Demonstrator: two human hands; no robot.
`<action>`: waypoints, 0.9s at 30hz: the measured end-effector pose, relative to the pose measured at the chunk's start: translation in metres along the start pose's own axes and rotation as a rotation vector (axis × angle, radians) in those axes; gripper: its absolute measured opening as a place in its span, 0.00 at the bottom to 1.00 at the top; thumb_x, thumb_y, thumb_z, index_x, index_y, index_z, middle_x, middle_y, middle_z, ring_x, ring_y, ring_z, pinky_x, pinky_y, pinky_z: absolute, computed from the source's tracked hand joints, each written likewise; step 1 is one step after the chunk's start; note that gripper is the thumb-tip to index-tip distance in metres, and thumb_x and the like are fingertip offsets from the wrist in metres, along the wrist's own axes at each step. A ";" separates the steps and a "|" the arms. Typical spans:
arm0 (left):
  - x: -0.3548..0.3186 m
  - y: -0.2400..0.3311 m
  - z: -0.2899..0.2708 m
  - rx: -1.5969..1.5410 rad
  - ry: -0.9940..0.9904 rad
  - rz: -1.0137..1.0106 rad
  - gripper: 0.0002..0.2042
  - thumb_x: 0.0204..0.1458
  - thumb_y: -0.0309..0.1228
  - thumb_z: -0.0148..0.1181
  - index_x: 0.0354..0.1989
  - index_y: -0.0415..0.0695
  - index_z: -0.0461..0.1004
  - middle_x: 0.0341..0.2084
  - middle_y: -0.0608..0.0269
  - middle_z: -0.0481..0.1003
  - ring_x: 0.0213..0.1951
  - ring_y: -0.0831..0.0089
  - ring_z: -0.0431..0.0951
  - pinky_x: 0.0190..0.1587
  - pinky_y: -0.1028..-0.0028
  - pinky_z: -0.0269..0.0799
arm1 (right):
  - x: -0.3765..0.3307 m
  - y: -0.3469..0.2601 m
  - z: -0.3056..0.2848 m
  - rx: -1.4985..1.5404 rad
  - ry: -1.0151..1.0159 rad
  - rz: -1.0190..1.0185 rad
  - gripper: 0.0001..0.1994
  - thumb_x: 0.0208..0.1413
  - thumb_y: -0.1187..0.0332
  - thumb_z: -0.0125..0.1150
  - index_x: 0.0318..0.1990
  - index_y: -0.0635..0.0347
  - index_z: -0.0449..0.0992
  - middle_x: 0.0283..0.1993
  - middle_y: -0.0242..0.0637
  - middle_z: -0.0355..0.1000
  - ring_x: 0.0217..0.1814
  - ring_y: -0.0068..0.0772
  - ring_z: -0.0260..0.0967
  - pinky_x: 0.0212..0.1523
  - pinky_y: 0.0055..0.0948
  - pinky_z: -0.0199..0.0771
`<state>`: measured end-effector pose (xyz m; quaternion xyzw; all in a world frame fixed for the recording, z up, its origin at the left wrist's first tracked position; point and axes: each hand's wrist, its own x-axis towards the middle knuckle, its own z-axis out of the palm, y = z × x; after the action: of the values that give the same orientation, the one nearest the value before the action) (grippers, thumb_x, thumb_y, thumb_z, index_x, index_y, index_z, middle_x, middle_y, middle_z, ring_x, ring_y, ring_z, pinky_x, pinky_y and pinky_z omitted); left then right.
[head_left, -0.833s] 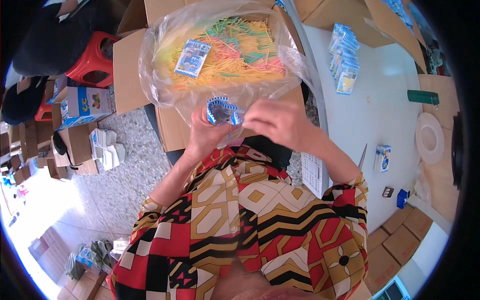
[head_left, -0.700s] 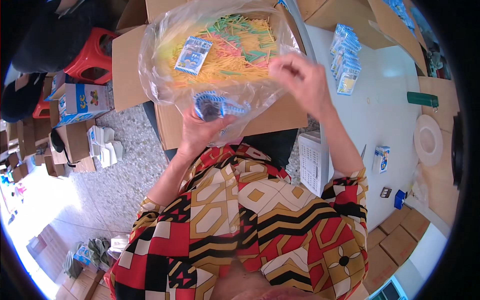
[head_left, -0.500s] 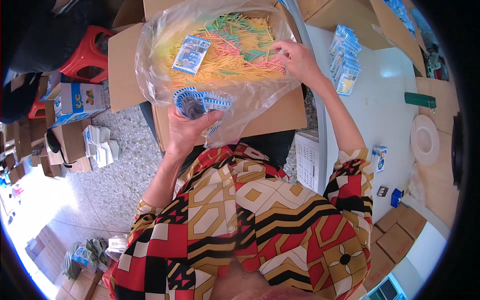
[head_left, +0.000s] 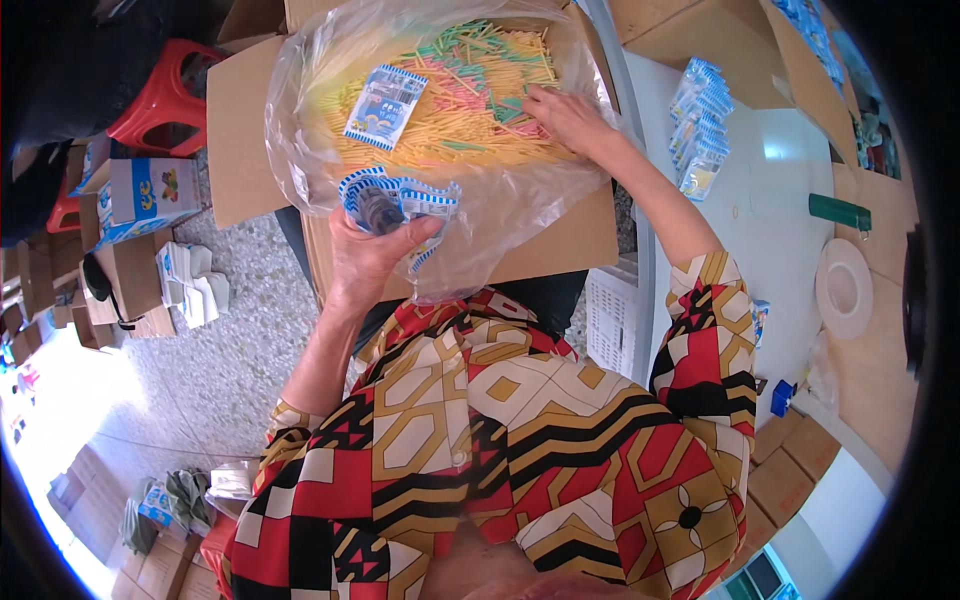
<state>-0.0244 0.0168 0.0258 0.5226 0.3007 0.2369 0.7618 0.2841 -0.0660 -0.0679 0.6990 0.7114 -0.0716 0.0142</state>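
My left hand (head_left: 365,255) is closed round blue-and-white printed plastic pouches (head_left: 385,205), their mouths gaping upward. It is just in front of a cardboard box lined with a clear plastic bag (head_left: 300,150). Thin coloured sticks (head_left: 460,140), mostly yellow with pink and green ones, fill the bag. My right hand (head_left: 570,120) reaches over the box's right side, its curled fingertips down among the sticks. What lies under those fingers is partly hidden. A flat blue-and-white packet (head_left: 385,107) rests on top of the sticks at the left.
On the white table (head_left: 770,200) at the right are a row of blue-and-white packets (head_left: 700,130), a green tool (head_left: 840,211) and a pale round lid (head_left: 844,288). A white plastic crate (head_left: 612,315) stands beside the table. Red stools (head_left: 160,100) and a printed carton (head_left: 150,200) are at the left.
My right hand has moved left and slightly down, deeper among the sticks. My left hand still holds the pouches in nearly the same place.
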 end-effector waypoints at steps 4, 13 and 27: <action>0.002 0.000 0.002 0.012 0.008 -0.017 0.13 0.37 0.21 0.68 0.33 0.40 0.73 0.28 0.67 0.76 0.31 0.82 0.74 0.36 0.79 0.71 | 0.002 0.008 0.002 0.111 0.045 0.080 0.06 0.44 0.74 0.54 0.32 0.63 0.69 0.35 0.40 0.68 0.41 0.43 0.68 0.38 0.38 0.69; 0.002 -0.005 0.000 -0.058 0.001 -0.021 0.13 0.37 0.22 0.68 0.32 0.40 0.73 0.27 0.68 0.76 0.29 0.83 0.74 0.34 0.80 0.71 | -0.005 0.003 -0.031 0.417 -0.089 0.203 0.04 0.43 0.72 0.52 0.26 0.63 0.70 0.23 0.45 0.70 0.26 0.45 0.68 0.29 0.37 0.66; 0.003 -0.014 -0.006 0.025 -0.046 -0.123 0.19 0.35 0.19 0.68 0.38 0.43 0.68 0.31 0.66 0.74 0.35 0.77 0.75 0.39 0.74 0.72 | 0.012 -0.007 -0.017 0.477 0.125 0.342 0.08 0.49 0.68 0.54 0.34 0.62 0.69 0.29 0.43 0.72 0.32 0.43 0.70 0.33 0.36 0.67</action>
<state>-0.0256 0.0180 0.0098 0.5178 0.3176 0.1736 0.7751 0.2782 -0.0522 -0.0522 0.7952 0.5461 -0.1901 -0.1824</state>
